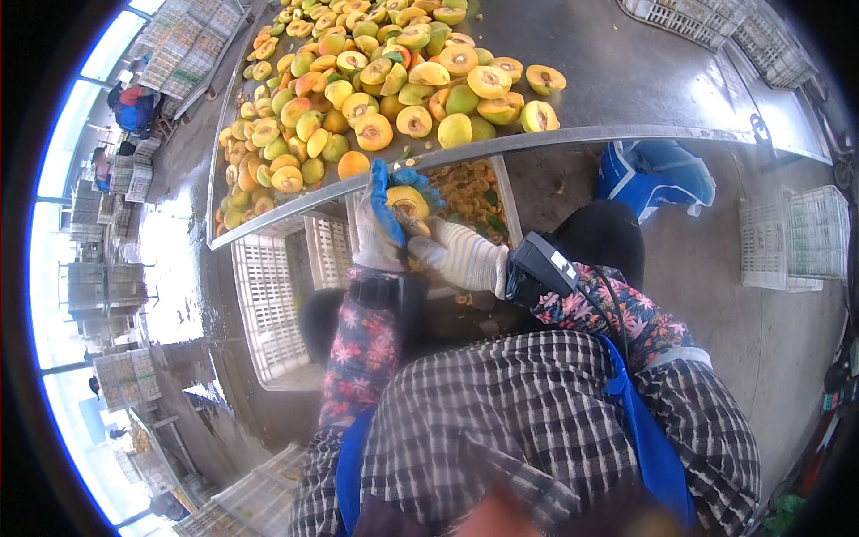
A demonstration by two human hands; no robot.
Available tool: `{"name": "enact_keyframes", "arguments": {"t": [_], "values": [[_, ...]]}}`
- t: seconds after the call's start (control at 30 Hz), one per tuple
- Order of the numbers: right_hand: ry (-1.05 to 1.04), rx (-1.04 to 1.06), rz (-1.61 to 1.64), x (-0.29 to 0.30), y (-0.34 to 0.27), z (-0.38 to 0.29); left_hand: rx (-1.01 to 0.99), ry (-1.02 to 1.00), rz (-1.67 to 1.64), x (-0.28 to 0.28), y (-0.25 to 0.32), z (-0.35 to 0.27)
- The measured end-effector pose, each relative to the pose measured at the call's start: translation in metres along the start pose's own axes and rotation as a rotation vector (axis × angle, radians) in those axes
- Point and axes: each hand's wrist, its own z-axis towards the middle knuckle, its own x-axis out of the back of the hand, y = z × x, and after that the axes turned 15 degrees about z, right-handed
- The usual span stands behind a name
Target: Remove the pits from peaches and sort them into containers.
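Observation:
My left hand (384, 218), in a white glove with blue coated fingers, holds a halved yellow peach (407, 200) with its cut face up. The fruit is just off the near edge of the metal table. My right hand (463, 254), in a striped knit glove, grips a small metal tool (404, 216) whose tip meets the peach's cut face. Most of the tool is hidden by the glove, so its exact kind is unclear. On the table (570, 67) lies a big heap of peach halves (376, 74), many with stones showing. Below my hands sits a crate of peach scraps (473, 191).
White plastic crates (268, 302) stand under the table by my left knee. To the right are more stacked crates (792, 238) and a blue bag (651, 176). The table has a raised metal rim (604, 133). Farther left, people (134, 111) are among stacked crates on wet floor.

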Motion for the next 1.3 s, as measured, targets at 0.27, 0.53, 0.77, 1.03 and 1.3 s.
{"name": "enact_keyframes", "arguments": {"t": [0.27, 0.53, 0.77, 1.03, 1.3], "values": [[-0.036, 0.043, -0.105, -0.005, -0.017, 0.001, -0.067, 0.082, -0.043, 0.002, 0.002, -0.002], [-0.089, -0.635, 0.767, 0.004, -0.049, -0.006, -0.114, 0.037, 0.006, -0.001, 0.011, -0.009], [0.008, -0.444, 0.700, -0.009, -0.057, -0.015, -0.193, 0.129, -0.407, 0.008, 0.012, -0.004], [-0.040, -0.043, 0.053, 0.028, -0.018, -0.006, -0.800, 0.515, 0.178, 0.116, 0.081, -0.025], [-0.098, -0.339, -0.995, 0.033, -0.038, 0.005, -0.370, 0.604, 1.507, 0.109, 0.117, 0.005]]}}
